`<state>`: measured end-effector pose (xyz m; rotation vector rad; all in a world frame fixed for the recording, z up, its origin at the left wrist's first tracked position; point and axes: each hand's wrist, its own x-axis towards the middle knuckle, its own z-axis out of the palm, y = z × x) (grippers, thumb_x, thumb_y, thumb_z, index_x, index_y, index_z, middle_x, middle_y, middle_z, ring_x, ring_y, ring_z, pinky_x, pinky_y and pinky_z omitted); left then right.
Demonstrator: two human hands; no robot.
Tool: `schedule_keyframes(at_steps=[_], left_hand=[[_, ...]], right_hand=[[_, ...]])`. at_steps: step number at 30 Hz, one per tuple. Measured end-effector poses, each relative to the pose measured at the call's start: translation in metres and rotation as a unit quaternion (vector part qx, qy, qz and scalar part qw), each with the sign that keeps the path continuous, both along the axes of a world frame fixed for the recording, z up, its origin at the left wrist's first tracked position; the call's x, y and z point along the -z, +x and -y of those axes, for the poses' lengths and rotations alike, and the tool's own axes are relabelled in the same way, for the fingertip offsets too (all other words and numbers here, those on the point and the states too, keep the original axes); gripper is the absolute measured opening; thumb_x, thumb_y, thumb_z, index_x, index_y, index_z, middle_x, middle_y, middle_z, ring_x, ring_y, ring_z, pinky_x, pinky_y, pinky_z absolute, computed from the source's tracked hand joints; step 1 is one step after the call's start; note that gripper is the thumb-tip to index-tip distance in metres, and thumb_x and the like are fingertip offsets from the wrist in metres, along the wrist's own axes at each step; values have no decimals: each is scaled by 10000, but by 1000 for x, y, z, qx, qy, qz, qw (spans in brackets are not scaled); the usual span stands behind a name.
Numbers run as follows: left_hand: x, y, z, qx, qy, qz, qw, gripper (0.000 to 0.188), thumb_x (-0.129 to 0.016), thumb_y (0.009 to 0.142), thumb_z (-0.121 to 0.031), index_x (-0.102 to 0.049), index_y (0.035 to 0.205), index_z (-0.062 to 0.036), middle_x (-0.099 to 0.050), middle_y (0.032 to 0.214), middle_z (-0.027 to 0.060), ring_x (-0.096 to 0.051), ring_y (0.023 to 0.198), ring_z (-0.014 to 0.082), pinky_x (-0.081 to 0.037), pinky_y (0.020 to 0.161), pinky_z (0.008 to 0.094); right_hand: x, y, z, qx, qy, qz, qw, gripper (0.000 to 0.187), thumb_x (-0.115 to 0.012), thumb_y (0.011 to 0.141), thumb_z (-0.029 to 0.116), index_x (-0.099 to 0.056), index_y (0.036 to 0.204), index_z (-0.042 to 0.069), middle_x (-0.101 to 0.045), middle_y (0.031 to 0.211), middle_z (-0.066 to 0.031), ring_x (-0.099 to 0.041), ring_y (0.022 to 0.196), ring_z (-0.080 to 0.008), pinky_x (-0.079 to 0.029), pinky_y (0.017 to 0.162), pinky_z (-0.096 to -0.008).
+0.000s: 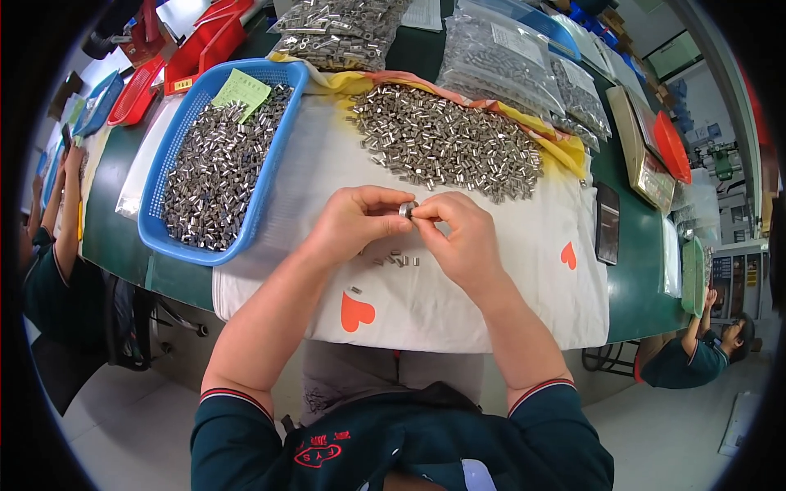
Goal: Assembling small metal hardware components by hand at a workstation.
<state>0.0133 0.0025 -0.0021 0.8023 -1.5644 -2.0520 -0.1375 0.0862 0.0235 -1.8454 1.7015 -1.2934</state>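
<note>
Above the white cloth [483,315], my two hands meet at a small shiny metal cylinder [406,210]. The thumb and forefinger of my left hand [354,222] pinch it from one side. From the other side the fingertips of my right hand [460,239] close on it, partly covering it. Just below my hands, several loose metal cylinders [397,260] lie on the cloth. One more cylinder [354,290] rests apart, near a red heart [357,313] on the cloth. Beyond my hands spreads a large heap of similar cylinders [446,141].
A blue basket [150,200] of metal cylinders, with a green note [243,92], stands left. Filled plastic bags [499,61] sit behind a yellow-red cloth [565,151]. A dark phone-like slab [607,222] lies right. Other people [692,360] sit at both sides.
</note>
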Motion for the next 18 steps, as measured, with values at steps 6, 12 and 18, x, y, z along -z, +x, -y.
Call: schedule_keyframes(at_steps=[6, 12, 18], left_hand=[[-2, 1, -1, -3, 8, -21, 1000, 357, -667, 738, -36, -563, 1076, 12, -622, 893, 44, -564, 790, 72, -464, 693, 203], [-5, 2, -1, 3, -5, -18, 1000, 375, -660, 743, -30, -545, 1096, 15, -619, 874, 36, -569, 797, 70, -465, 693, 196], [-3, 1, -3, -2, 2, -21, 1000, 360, -643, 745, 5, -547, 1091, 16, -619, 887, 41, -577, 792, 81, -471, 682, 195]], right_hand=[[-3, -5, -1, -1, 75, 75, 994, 79, -608, 706, -14, -600, 782, 7, -611, 777, -59, -572, 704, -136, -454, 617, -250], [-6, -11, -1, -5, 98, 126, 987, 83, -614, 715, 18, -606, 797, 6, -612, 766, -60, -573, 686, -141, -454, 613, -246], [-5, -6, -2, 3, 78, 128, 989, 76, -599, 720, 38, -604, 789, 8, -601, 732, -77, -581, 662, -177, -463, 594, -264]])
